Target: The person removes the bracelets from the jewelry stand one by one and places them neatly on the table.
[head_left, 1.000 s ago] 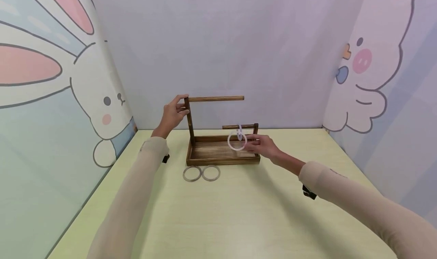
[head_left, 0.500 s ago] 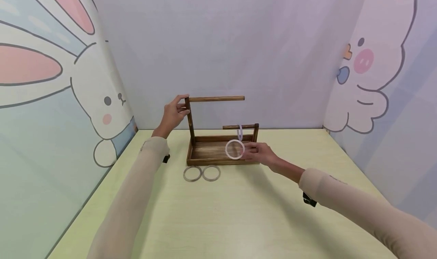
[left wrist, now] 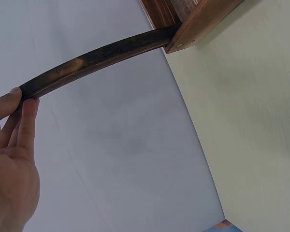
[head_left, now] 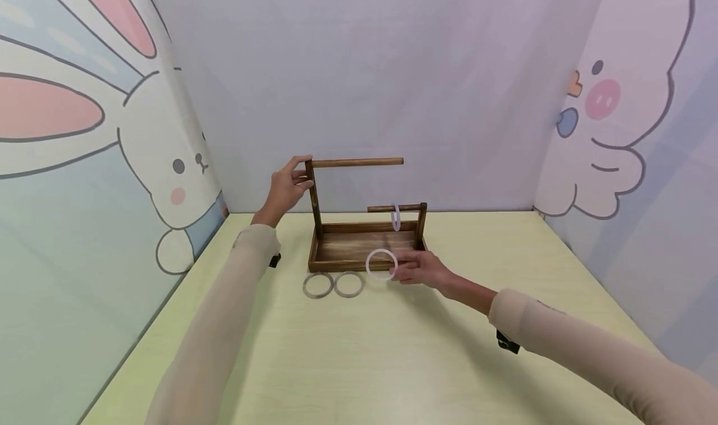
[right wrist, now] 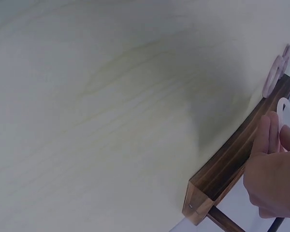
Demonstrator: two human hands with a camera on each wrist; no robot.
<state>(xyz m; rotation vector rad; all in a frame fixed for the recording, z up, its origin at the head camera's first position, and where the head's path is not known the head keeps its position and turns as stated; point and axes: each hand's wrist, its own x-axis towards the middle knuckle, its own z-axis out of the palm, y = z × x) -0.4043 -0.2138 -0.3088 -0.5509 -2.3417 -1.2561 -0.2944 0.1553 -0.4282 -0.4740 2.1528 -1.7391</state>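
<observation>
A brown wooden stand [head_left: 359,265] has a shallow tray base, a tall post with a long bar at the left, and a short post with a short bar at the right. My left hand [head_left: 285,187] grips the top of the tall post [left wrist: 96,60]. Between the fingertips of my right hand [head_left: 423,269] is a pale ring-shaped bangle [head_left: 368,265], pinched at its right side, in front of the tray's front edge. Another pale bangle [head_left: 396,218] hangs on the short bar. In the right wrist view the held bangle [right wrist: 282,107] is partly cut off by the frame edge.
Two more bangles, a left one [head_left: 305,286] and a right one [head_left: 349,296], lie side by side on the pale table [head_left: 359,356] before the tray. A plain curtain wall [head_left: 359,88] stands close behind the stand; printed walls flank the table.
My right hand has come down and toward me with its bangle, away from the short bar to before the tray's front edge. The left hand keeps its grip on the post.
</observation>
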